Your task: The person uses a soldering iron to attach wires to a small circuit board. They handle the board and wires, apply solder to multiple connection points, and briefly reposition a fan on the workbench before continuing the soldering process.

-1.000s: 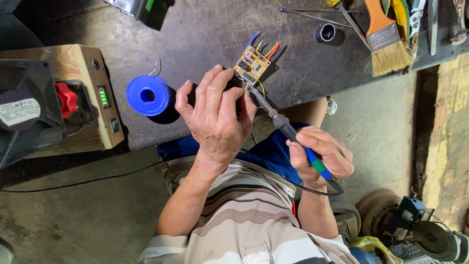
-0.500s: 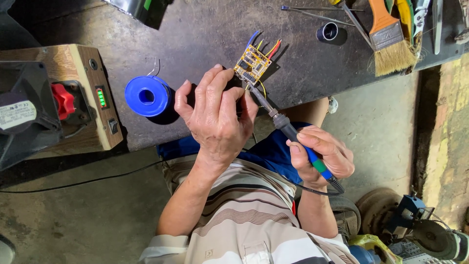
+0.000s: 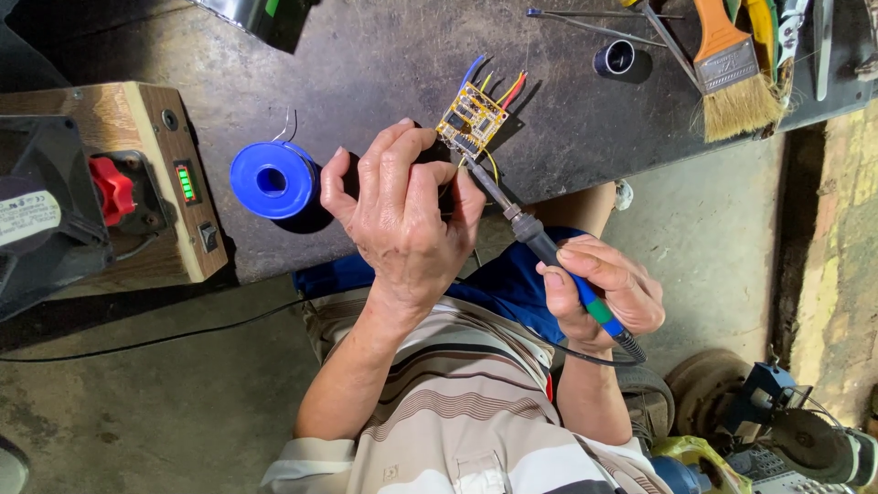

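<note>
at the dark bench's edge, left hand (image 3: 402, 220) fingers pinched on the yellow circuit board (image 3: 471, 119) — right hand (image 3: 604, 293) wrapped tight round the soldering iron (image 3: 549, 252), tip touching the board's near edge — blue solder spool (image 3: 272, 180) just beside

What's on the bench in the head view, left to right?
Wooden box → blue solder spool → left hand → small circuit board → soldering iron → right hand → paintbrush.

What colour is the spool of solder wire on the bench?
The spool is bright blue, seen in the head view.
</note>
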